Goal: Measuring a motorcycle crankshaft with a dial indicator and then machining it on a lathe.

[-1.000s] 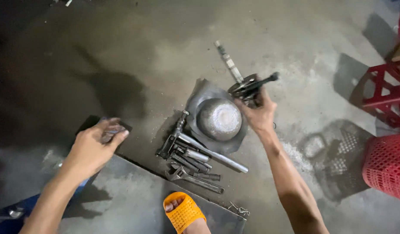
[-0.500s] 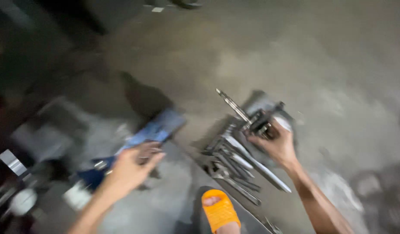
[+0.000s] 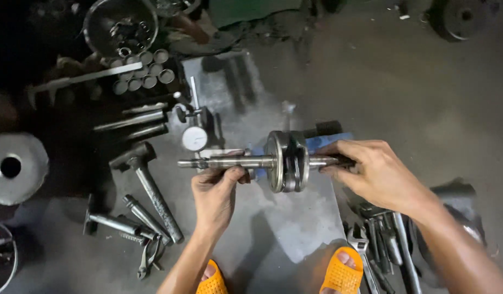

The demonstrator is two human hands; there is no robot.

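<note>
I hold a steel crankshaft (image 3: 284,161) level in front of me, a long shaft with two round flywheel discs at its middle. My left hand (image 3: 216,193) grips the shaft's left half from below. My right hand (image 3: 374,174) is closed on the shaft's right end. Under the crankshaft lie a blue stand (image 3: 322,142) and a grey metal plate (image 3: 295,218). A dial gauge (image 3: 194,138) with a white face stands just behind the shaft's left end.
A hammer (image 3: 148,188), bars and pliers (image 3: 149,255) lie at the left. Wrenches (image 3: 366,256) are piled at the lower right by my orange sandals (image 3: 343,272). A set of sockets (image 3: 139,71) and a round pan sit at the back left, a heavy disc (image 3: 14,166) at far left.
The view has swung left from the pile of wrenches and the bowl. My right hand has carried the crankshaft over, and my left hand has now taken hold of its shaft.
</note>
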